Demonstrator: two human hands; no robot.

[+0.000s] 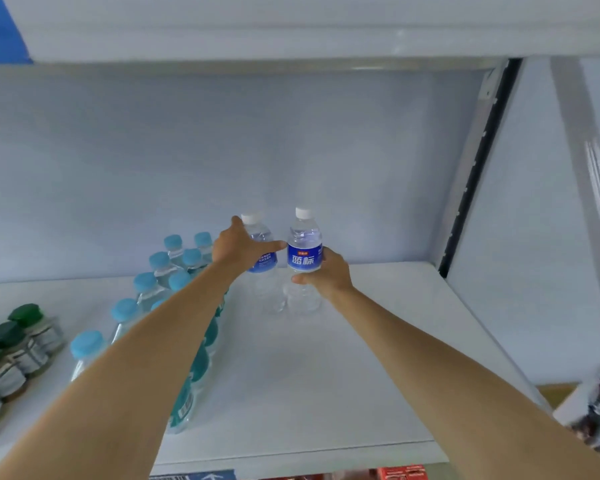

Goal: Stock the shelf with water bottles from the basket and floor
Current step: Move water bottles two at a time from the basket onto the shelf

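Right now I am in the placing step: both hands are deep over the shelf (326,358), each setting a white-capped water bottle upright near the back wall. My left hand (238,247) grips the left bottle (262,251) at its label, fingers curled round it and the thumb stretched toward its neighbour. My right hand (326,271) holds the right bottle (305,252) just below the label, fingers wrapped behind. The two bottles stand just beside each other, right of the blue-capped bottles (160,268). I judge both bases are on or nearly on the shelf. Next I should confirm they stand steady, loosen both grips and draw back without clipping the blue-capped row.
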